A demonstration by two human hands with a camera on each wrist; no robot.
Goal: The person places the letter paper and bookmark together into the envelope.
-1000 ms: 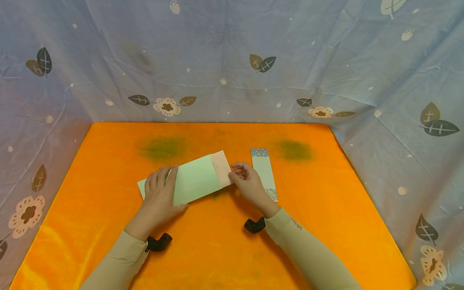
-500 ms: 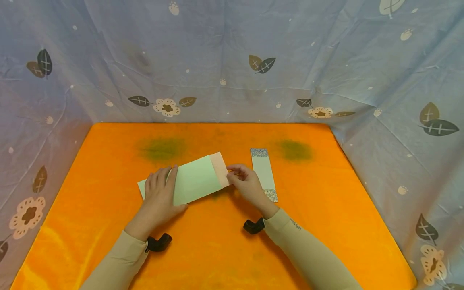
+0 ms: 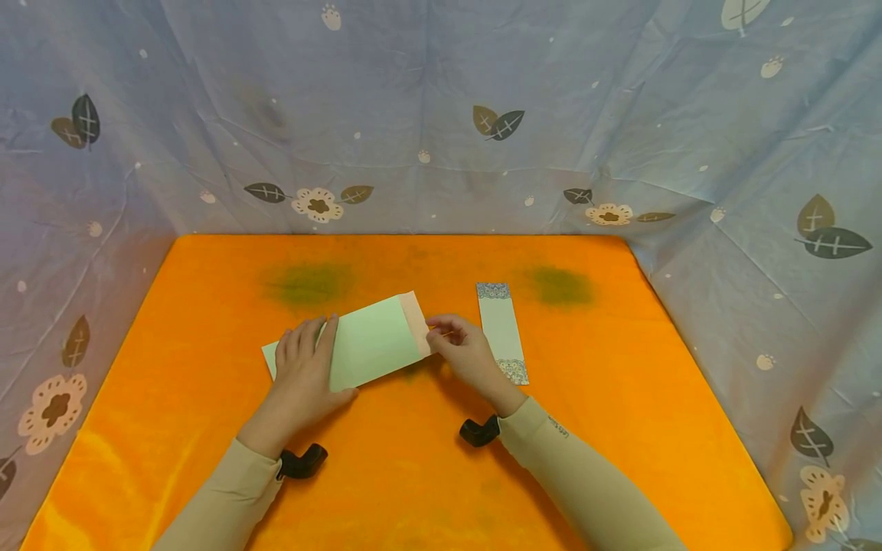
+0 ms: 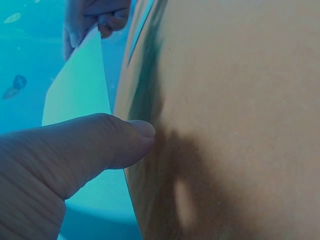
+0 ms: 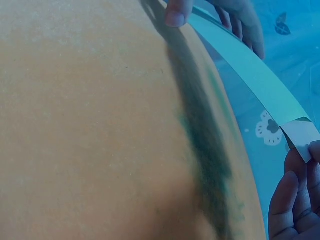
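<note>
Holding the green envelope (image 3: pixel 374 341) across its width, the left hand (image 3: pixel 299 371) keeps its fingers gently bent over the far edge and thumb at the near one. At the end between two and three o'clock, the right hand (image 3: pixel 465 353) pinches the pink card (image 3: pixel 416 324). The card seems mostly inside; only a narrow strip is left outside. At three o'clock, one patterned card (image 3: pixel 501 325) lies on the orange table (image 3: pixel 406 474), not inserted.

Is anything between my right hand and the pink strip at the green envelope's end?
Nothing visible: your right hand pinches the pink strip. The white card with patterned ends lies off to the right, partly hidden behind that hand, not between them.
</note>
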